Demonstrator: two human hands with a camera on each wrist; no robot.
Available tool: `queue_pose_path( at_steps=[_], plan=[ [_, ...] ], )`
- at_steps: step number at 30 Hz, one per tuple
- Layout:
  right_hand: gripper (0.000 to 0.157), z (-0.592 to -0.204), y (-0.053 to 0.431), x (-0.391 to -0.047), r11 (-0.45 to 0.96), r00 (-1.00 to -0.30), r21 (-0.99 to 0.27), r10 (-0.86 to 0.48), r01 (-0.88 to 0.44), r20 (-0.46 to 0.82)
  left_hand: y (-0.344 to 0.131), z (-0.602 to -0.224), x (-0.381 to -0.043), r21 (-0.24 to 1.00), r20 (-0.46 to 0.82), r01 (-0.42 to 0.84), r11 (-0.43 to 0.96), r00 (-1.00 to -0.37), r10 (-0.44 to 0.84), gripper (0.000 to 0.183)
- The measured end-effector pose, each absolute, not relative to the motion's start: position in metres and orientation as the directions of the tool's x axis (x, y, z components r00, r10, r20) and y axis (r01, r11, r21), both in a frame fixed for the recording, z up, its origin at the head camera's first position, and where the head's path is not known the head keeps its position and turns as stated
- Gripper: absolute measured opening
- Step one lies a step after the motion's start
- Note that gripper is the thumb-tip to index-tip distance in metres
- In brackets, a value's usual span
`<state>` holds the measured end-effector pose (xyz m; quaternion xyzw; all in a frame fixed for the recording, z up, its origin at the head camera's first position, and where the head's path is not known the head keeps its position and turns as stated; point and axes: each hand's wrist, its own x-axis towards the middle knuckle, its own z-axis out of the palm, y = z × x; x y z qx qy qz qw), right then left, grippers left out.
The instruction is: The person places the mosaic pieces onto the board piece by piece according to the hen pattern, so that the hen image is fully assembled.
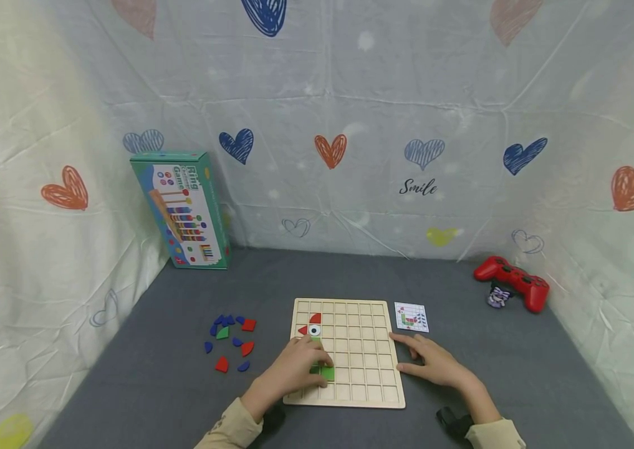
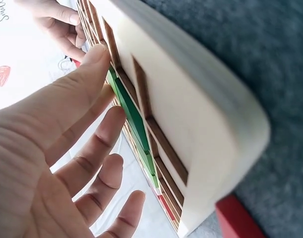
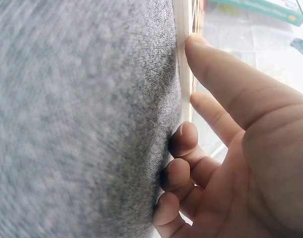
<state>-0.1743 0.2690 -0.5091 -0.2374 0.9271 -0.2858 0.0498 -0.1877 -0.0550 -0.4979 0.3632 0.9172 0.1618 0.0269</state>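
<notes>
A wooden grid board [image 1: 364, 346] lies on the dark tabletop. In its upper left cells sit a red quarter-round piece [image 1: 315, 318], an eye tile [image 1: 314, 330] and a small red triangle [image 1: 302, 330]. My left hand [image 1: 297, 363] is over the board's left side, partly hiding green pieces below the eye. In the left wrist view its thumb and fingertips are spread at the green pieces [image 2: 132, 115], which lie in the cells. A green square [image 1: 327, 373] shows beside the thumb. My right hand [image 1: 430, 362] touches the board's right edge with index finger and thumb, its other fingers bent.
Several loose blue, red and green pieces, including a red square [image 1: 249, 325], lie left of the board. A pattern card [image 1: 411, 317] is at its upper right. A green box [image 1: 187, 212] stands back left. Back right are a red game controller [image 1: 513, 280] and a small figure [image 1: 499, 297].
</notes>
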Motion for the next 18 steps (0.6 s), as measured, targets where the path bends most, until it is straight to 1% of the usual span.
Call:
queue_pose_path(
  at_steps=[9,18],
  plan=[
    [0.061,-0.508,0.268,-0.174,0.731,-0.885,-0.545,-0.464,-0.41,0.044,-0.068,-0.498,-0.188,0.288,0.121,0.667,0.687,-0.737,0.665,0.025],
    [0.062,-0.508,0.269,-0.174,0.732,-0.885,-0.544,-0.463,-0.41,0.043,-0.093,-0.497,-0.19,0.334,0.136,0.612,0.717,-0.784,0.606,0.026]
  ],
)
